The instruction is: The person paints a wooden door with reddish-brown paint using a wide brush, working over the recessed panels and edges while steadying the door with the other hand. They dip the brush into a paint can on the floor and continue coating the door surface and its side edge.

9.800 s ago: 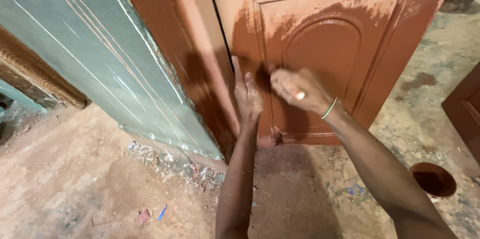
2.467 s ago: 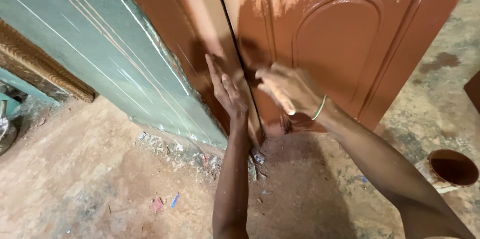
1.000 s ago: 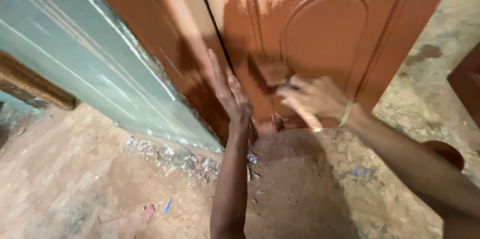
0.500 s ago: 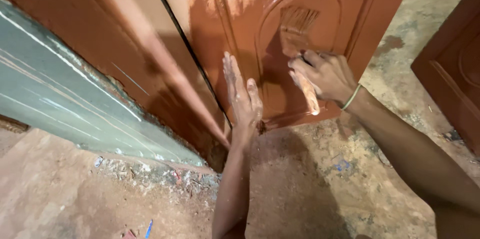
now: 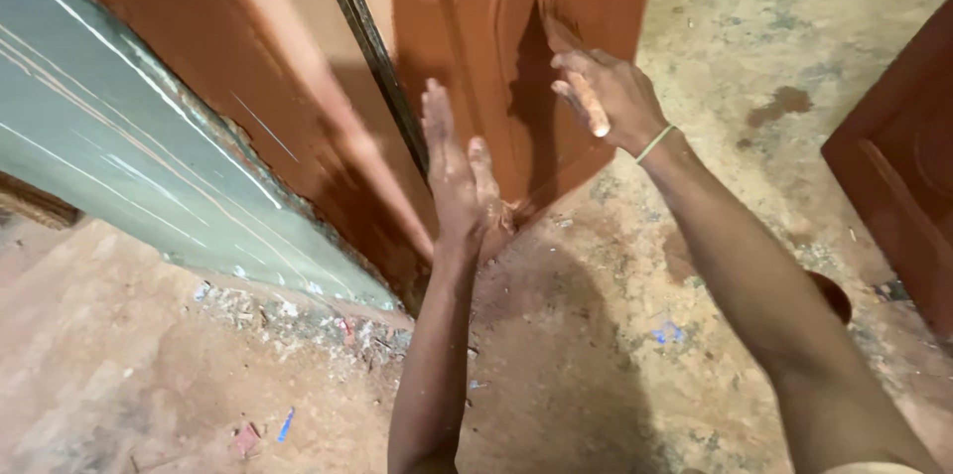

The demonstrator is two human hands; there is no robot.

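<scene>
Door panel (image 5: pixel 556 57), wet brown: right hand (image 5: pixel 608 95), fingers clenched round the brush handle (image 5: pixel 588 104), had risen higher; left hand (image 5: pixel 459 176) stayed flat, holding nothing, bracing.

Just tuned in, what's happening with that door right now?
A person is brushing reddish-brown paint onto a panelled door that stands on a dusty floor. The right hand holds a paintbrush against the arched panel, where the coat looks darker and wet. The left hand lies flat against the door's lower part. Another brown door stands at the right edge.
</scene>
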